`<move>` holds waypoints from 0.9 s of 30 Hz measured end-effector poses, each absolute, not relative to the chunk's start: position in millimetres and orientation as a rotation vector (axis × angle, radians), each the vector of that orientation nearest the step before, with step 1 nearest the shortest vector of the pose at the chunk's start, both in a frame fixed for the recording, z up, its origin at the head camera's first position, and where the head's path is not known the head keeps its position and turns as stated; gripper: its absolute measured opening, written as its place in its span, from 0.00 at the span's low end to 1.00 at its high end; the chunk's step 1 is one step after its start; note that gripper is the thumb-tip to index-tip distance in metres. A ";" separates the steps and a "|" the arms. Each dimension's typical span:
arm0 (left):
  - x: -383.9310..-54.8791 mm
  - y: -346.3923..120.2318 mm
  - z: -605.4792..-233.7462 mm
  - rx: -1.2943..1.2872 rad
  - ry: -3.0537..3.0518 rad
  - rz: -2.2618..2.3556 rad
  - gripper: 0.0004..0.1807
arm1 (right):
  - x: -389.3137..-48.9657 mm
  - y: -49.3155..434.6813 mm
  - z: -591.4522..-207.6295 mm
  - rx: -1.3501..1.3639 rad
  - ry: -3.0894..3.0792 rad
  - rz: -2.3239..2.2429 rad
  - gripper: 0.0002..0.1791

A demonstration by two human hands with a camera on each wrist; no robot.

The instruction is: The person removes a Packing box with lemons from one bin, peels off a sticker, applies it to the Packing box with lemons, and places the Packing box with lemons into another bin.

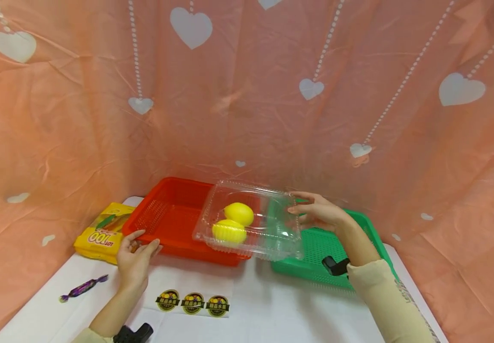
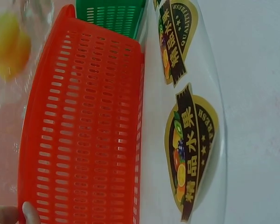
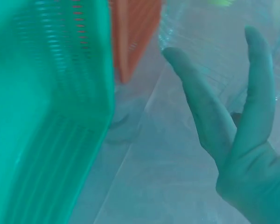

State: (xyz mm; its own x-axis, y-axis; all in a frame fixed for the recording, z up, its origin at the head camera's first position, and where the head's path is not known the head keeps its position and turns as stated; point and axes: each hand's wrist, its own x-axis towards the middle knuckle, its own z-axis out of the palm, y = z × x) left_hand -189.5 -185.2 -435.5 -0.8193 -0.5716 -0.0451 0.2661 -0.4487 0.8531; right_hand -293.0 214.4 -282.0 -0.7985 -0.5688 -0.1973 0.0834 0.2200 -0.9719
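A clear plastic clamshell box [image 1: 268,224] with two yellow lemons [image 1: 239,214] in it hangs tilted over the neighbouring edges of the two baskets. My right hand [image 1: 321,212] holds this box by its right side; in the right wrist view the thumb [image 3: 200,102] and a finger lie spread against the clear plastic. At the front left corner of the red basket [image 1: 169,245], my left hand [image 1: 134,259] pinches the rim. The left wrist view shows a fingertip [image 2: 30,213] on the basket's outer wall.
Right of the red basket stands a green basket [image 1: 324,247]. A yellow snack bag [image 1: 101,233] leans at the left, with a purple wrapped candy [image 1: 84,288] in front of it. Round fruit stickers [image 1: 193,303] lie near the front on the white table [image 1: 272,309]. Pink curtains surround everything.
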 end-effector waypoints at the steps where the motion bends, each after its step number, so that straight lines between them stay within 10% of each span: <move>1: -189.5 -185.0 -435.6 0.453 -1.246 -2.279 0.23 | -286.6 222.1 -282.9 -0.463 1.979 -1.611 0.38; 27: -188.9 -185.8 -430.1 0.487 -1.205 -2.316 0.21 | -146.7 341.9 -362.5 -0.504 1.789 -1.706 0.30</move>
State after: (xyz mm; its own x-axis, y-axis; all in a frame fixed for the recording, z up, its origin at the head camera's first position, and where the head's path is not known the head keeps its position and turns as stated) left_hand -188.9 -185.8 -430.1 -0.8208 -0.5641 -0.0896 0.2502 -0.4962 0.8314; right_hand -146.7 341.9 -362.5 -0.7424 -0.6490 -0.1661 0.1350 0.0980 -0.9860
